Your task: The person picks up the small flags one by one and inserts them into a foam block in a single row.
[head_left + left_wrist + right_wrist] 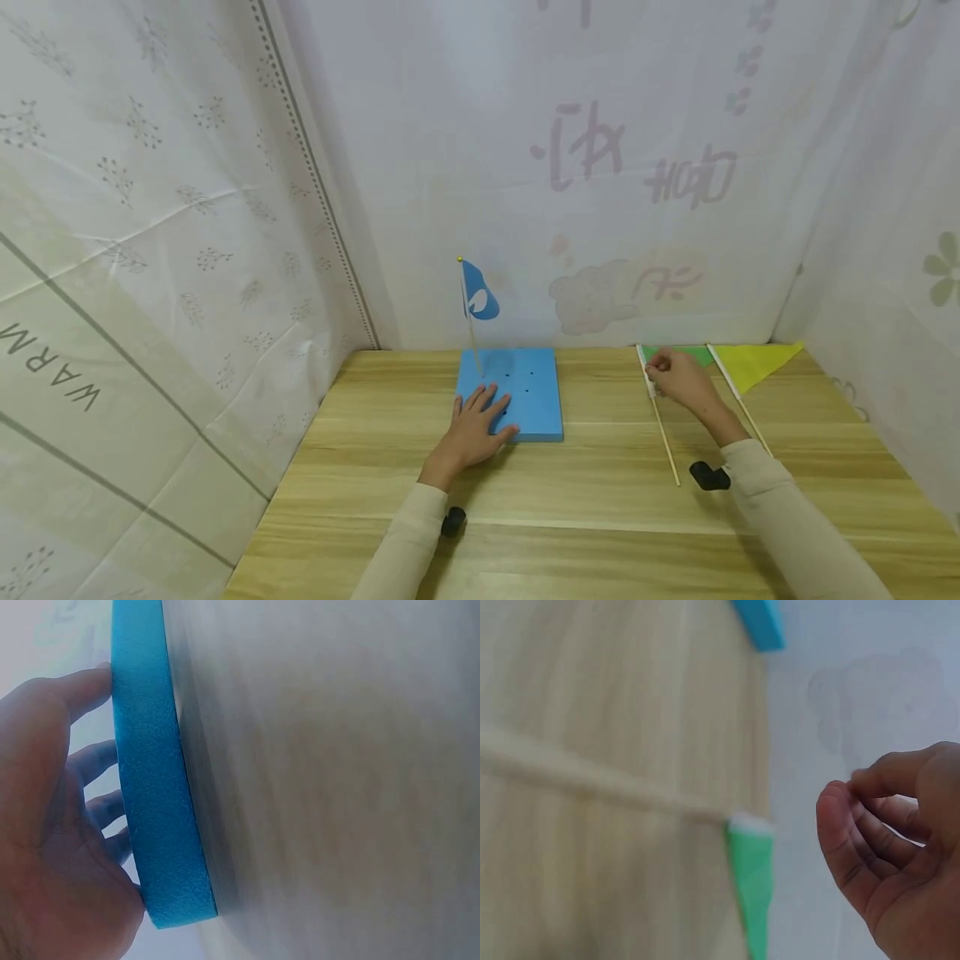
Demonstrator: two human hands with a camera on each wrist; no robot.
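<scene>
A blue foam board [534, 392] with several small holes lies on the wooden table [600, 517]. A small blue flag [478, 296] stands upright on a thin stick in the board's far left corner. My left hand [472, 425] presses flat on the board's near left part, its fingers straight along the board's edge [154, 787]. My right hand [675, 375] hovers by the top of a green flag [696, 355] that lies on the table with its stick [664, 433] pointing toward me. In the right wrist view that hand [892, 840] has loosely curled fingers, holds nothing and is apart from the green flag [750, 885].
A yellow flag [757, 362] lies on the table right of the green one. White patterned cloth walls [187, 250] close in the table on the left, back and right. A corner of the blue board [761, 622] shows in the right wrist view.
</scene>
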